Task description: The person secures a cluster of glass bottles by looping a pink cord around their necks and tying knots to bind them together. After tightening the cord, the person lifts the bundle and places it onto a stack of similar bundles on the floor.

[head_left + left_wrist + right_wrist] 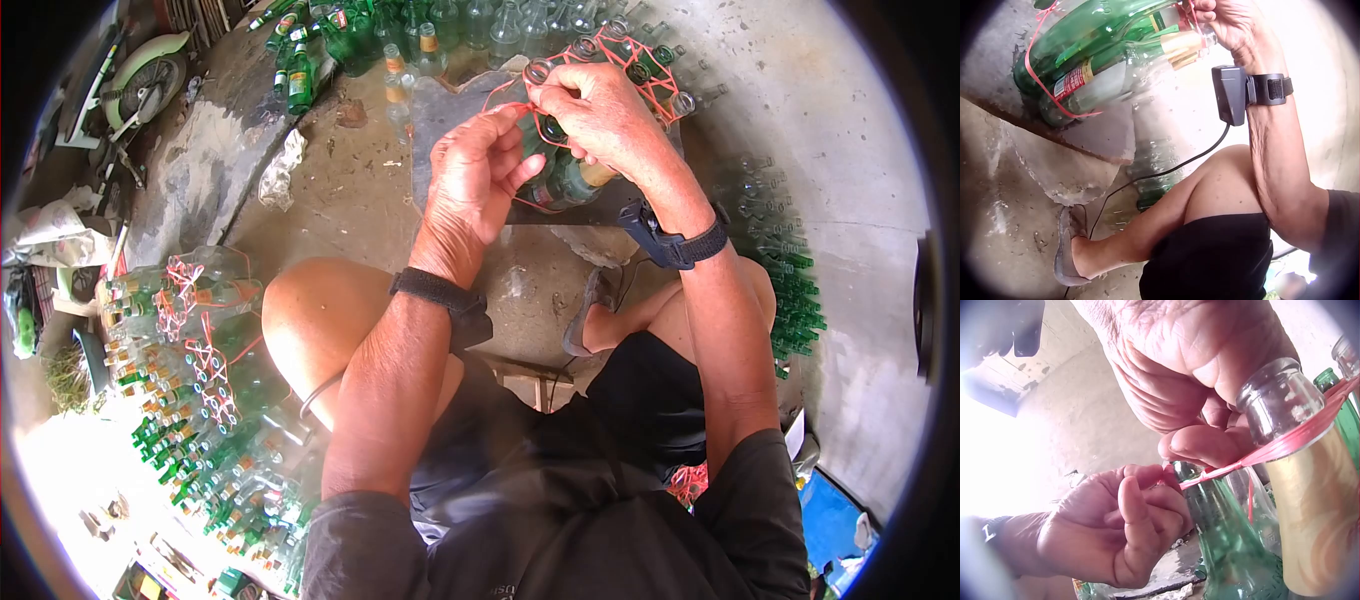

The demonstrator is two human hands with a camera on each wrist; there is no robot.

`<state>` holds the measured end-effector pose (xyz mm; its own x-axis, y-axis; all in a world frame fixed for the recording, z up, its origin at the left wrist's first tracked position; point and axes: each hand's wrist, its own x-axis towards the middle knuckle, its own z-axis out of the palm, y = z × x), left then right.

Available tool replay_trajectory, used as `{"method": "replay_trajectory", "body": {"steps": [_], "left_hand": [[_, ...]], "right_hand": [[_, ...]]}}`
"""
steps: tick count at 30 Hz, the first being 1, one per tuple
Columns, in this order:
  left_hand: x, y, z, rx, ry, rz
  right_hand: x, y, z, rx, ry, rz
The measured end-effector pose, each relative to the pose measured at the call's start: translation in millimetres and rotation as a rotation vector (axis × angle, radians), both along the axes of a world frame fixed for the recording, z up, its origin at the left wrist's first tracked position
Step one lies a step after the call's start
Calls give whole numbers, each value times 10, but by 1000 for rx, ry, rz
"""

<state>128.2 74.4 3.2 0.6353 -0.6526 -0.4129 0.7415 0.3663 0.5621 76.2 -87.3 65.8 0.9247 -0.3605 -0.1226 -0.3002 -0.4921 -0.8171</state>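
Red string (655,88) (1285,445) loops round the necks of a bundle of glass bottles. The left hand (480,170) (1113,528) pinches a strand at its fingertips, left of the bundle. Close beside it, the right hand (605,115) (1229,22) (1191,356) has its fingers curled at the string over the bottle tops. Below the hands are a green bottle (1229,544) and a clear bottle with a gold label (1310,512). In the left wrist view, a red band (1038,75) crosses the lower part of tilted-looking green bottles (1079,37). The right hand partly hides the knot area.
The bundle stands on a grey slab (435,140). More bottles (500,35) stand behind it, with green bottles (790,300) along the right wall and many bottles (190,430) at left. The person's knees (320,310) flank the floor before the slab.
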Motion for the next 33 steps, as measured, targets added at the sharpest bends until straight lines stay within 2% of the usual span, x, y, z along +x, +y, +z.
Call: {"method": "replay_trajectory", "body": {"steps": [15, 33], "left_hand": [[-14, -74, 69, 12, 8, 80], [32, -68, 52, -53, 10, -33]], "right_hand": [[-9, -3, -37, -21, 19, 4], [-9, 29, -8, 14, -38, -23]]}}
